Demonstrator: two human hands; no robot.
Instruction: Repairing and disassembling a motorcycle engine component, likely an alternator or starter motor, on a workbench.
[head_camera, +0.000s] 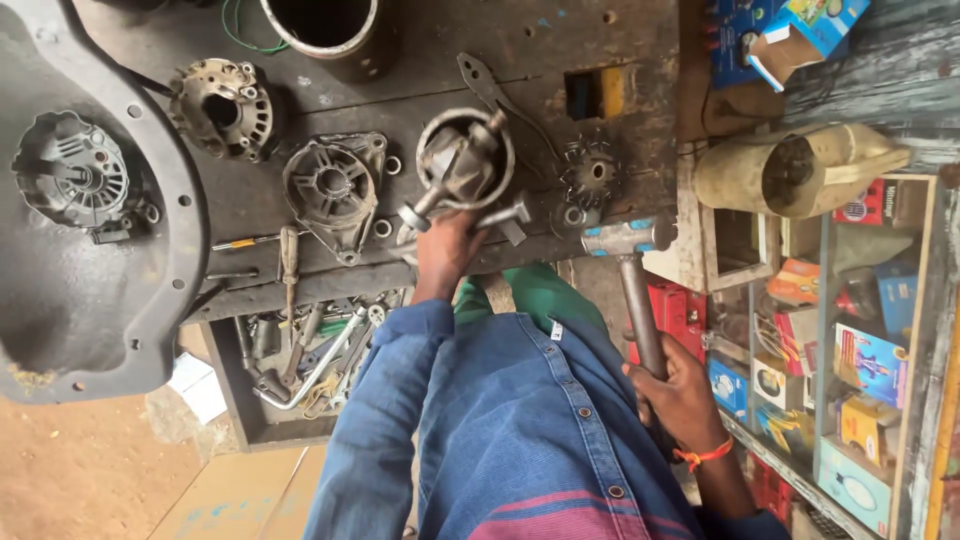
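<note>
Closest to the person, the right hand (683, 397) is wrapping tightly around the handle of a hammer (632, 270), fingers clamped shut on it. The hammer's head is sitting level with the front edge of the workbench (560, 45). A little farther out, the left hand (445, 252) is gripping the shaft end of an alternator rotor (462, 160), fingers closed around it. The rotor is resting on the bench just past that edge, with a metal ring around its body.

It looks as if the rotor is being steadied for striking. A blow would call for a short, square swing that keeps off the left hand's knuckles, since the hammer head is hanging just beside them.

Room is tight. A fan disc (590, 172) is lying just right of the rotor and pliers (488, 85) are lying just beyond it. An end housing (335, 185) is sitting near on the left. Below the bench edge an open tool tray (232, 400) is sticking out. On the right a glass cabinet (925, 350) is crowding the hammer arm. Farther back, a second housing (222, 105) and a dark pipe (320, 30) are standing well apart from the work.
</note>
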